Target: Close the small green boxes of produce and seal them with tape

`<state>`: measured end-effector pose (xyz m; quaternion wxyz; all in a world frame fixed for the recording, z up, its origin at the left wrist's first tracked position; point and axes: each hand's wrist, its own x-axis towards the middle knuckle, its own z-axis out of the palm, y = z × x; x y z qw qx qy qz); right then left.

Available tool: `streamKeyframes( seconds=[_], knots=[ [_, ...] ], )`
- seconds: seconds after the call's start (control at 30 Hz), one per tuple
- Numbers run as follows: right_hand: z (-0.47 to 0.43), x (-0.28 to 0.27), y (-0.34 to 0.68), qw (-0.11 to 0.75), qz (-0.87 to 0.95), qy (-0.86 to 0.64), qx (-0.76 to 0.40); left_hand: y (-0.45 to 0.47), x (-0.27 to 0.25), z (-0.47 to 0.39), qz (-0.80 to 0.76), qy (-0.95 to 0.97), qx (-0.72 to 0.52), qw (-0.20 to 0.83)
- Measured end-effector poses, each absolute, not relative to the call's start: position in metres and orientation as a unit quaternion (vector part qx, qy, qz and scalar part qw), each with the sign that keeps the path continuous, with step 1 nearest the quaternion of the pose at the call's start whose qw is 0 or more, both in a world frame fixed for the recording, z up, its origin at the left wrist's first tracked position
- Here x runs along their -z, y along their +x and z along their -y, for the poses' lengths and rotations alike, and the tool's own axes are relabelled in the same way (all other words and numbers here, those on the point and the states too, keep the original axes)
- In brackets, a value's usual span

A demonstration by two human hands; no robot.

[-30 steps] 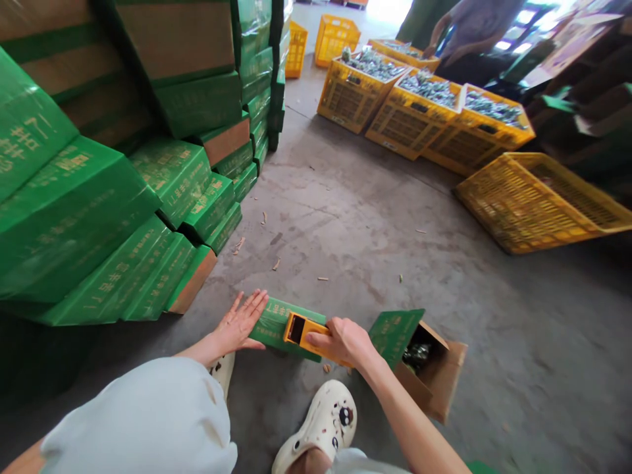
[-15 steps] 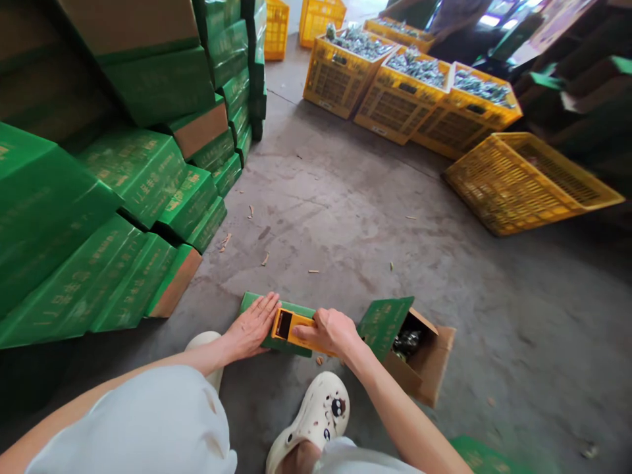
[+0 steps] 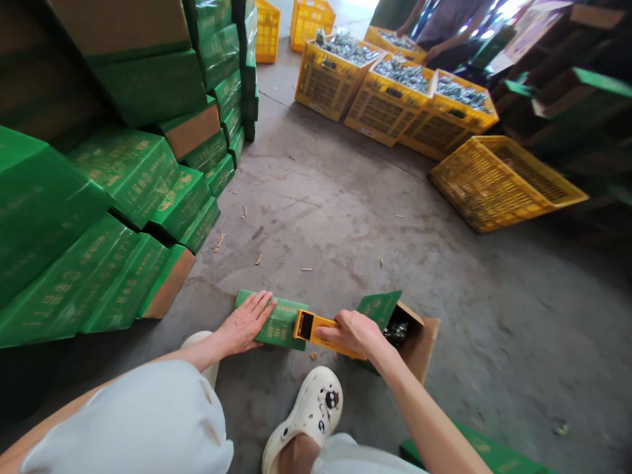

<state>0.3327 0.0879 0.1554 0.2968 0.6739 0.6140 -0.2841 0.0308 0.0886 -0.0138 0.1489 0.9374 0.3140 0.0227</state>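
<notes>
My left hand (image 3: 249, 324) lies flat with its fingers stretched out on a closed green carton (image 3: 280, 324) on the floor. My right hand (image 3: 359, 334) is wrapped round a yellow handheld tool (image 3: 323, 332) with a dark window near its front end; its exact kind is unclear. The tool's front overlaps the carton's right end in view; whether they touch cannot be told. To the right, behind my right wrist, stands an open green carton (image 3: 379, 309) with flaps raised and dark, shiny wrapped contents (image 3: 396, 332) inside.
Green cartons (image 3: 123, 164) are stacked on the left. Yellow crates (image 3: 388, 108) full of small wrapped items stand at the back, with a tilted crate (image 3: 498, 184) at right. Another person's arm (image 3: 451, 43) reaches near them. My shoe (image 3: 316, 405) is close below the carton.
My right hand has moved the yellow tool to the right, from over the closed carton's middle to its right end. My left hand stays on the carton.
</notes>
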Motion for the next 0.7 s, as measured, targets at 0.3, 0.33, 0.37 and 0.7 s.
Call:
streamKeyframes(
  seconds=[0.3, 0.33, 0.37, 0.7],
  knots=[
    [-0.09, -0.142, 0.334, 0.278, -0.599, 0.682, 0.313, 0.028, 0.001, -0.099, -0.314, 0.937, 0.008, 0.15],
    [-0.09, -0.141, 0.329, 0.276, -0.6, 0.683, 0.311, 0.023, -0.001, -0.102, -0.314, 0.938, 0.009, 0.146],
    [-0.091, -0.14, 0.323, 0.274, -0.602, 0.684, 0.307, 0.016, -0.003, -0.106, -0.317, 0.938, 0.011, 0.139],
    [-0.125, -0.136, 0.278, 0.245, -0.626, 0.662, 0.332, 0.01, -0.02, -0.121, -0.289, 0.95, 0.028, 0.114]
  ],
)
